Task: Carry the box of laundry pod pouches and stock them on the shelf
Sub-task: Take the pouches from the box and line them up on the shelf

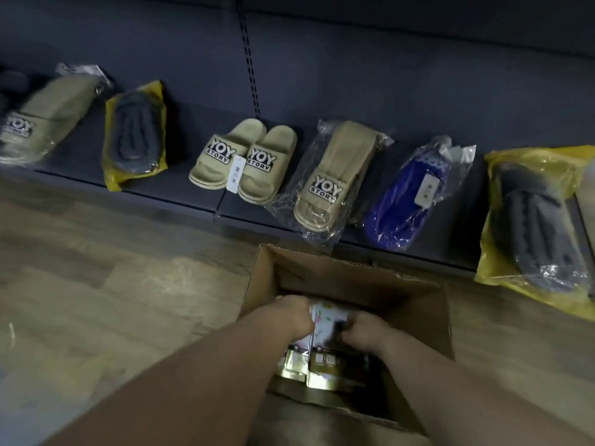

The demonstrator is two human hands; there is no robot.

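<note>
Both grips, left hand (pixel 294 313) and right hand (pixel 365 329), curl round pouches (pixel 328 320) (arms outstretched) inside the box (pixel 418 304).

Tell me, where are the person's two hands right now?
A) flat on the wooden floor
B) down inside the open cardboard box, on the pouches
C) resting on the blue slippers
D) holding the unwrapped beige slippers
B: the left hand and the right hand both reach into the open cardboard box on the floor, with fingers curled on a white pouch, apart from the slippers on the shelf.
</note>
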